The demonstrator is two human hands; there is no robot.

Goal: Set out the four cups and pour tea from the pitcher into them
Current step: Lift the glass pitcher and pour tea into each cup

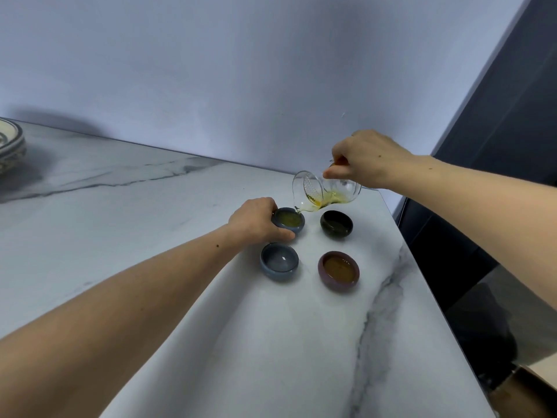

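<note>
Four small cups stand in a square on the marble counter (pixel 150 236). My left hand (pixel 256 220) grips the far-left grey-blue cup (pixel 291 221), which holds yellow-green tea. My right hand (pixel 366 159) holds a clear glass pitcher (pixel 324 191) tilted steeply to the left, its spout just over that cup's rim, amber tea pooled at the lip. The dark cup (pixel 336 223) at far right looks filled. The brown cup (pixel 339 270) at near right holds amber tea. The near-left blue-grey cup (pixel 279 260) shows no tea.
Stacked patterned plates (pixel 10 144) sit at the far left by the wall. The counter's right edge (pixel 422 282) runs close beside the cups, with a dark floor and cabinet beyond. A pale wall backs the counter.
</note>
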